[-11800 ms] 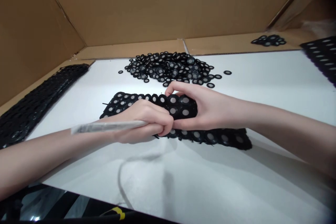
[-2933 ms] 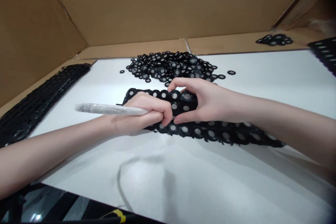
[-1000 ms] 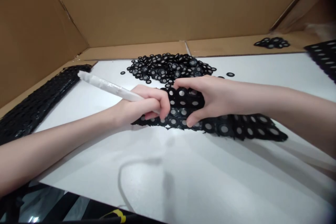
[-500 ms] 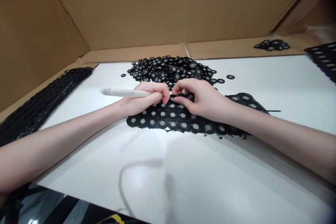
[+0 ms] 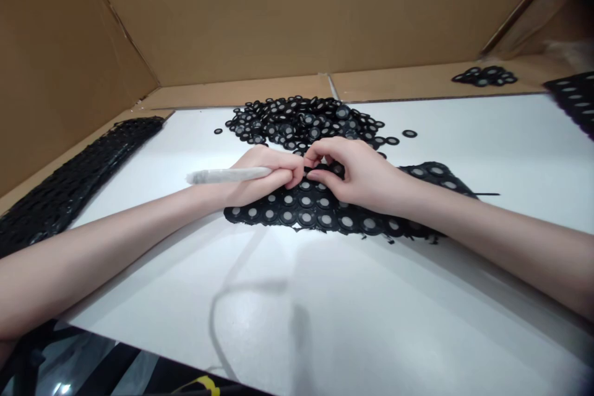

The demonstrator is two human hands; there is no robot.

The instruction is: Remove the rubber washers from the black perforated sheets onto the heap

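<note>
My left hand [image 5: 266, 173] is closed around a whitish pen-like tool [image 5: 227, 175], whose blunt end points left; its tip is hidden by my fingers. Beside it, my right hand [image 5: 348, 167] pinches a small black ring piece [image 5: 335, 168] between thumb and fingers. The fingertips of both hands almost meet. Beneath them lies a black sheet [image 5: 306, 218] with rows of round pieces with pale centres. Just behind my hands is a heap of loose black rings [image 5: 297, 120] with light centres.
Stacked black sheets [image 5: 78, 173] lie at the left. A small pile of rings [image 5: 485, 76] and another sheet [image 5: 575, 99] are at the back right. Cardboard walls [image 5: 288, 12] enclose the far side of the white work surface [image 5: 362, 309]. One stray ring [image 5: 409, 133] lies right of the heap.
My left hand has turned slightly and moved right, closer to my right fingertips. The rear end of the pen-like tool has dropped lower. My right hand has barely moved.
</note>
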